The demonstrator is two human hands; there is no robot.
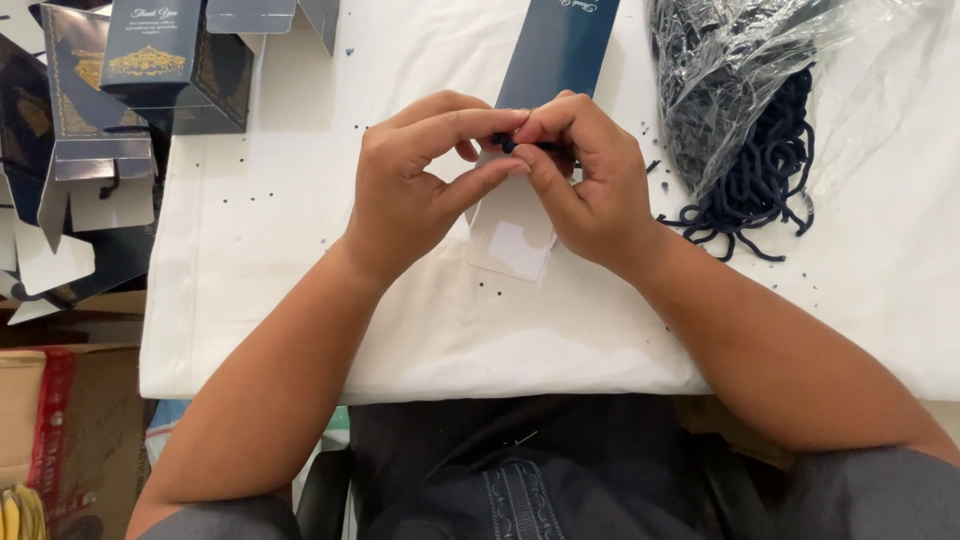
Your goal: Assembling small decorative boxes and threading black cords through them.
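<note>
My left hand point(415, 185) and my right hand point(590, 180) meet over the white-covered table point(260, 300). Their fingertips pinch a short dark blue cord point(512, 145) between them. Under the hands lies a flat, unfolded dark blue card box point(560, 45) with a white inner flap point(515, 245) pointing toward me. How the cord sits against the card is hidden by my fingers.
A clear plastic bag point(730, 80) of dark blue cords point(765, 185) lies at the right, some spilling out. Folded dark blue boxes with gold print point(165, 60) stand at the back left. A brown carton point(60, 430) sits on the floor at the left. Small dark specks dot the cloth.
</note>
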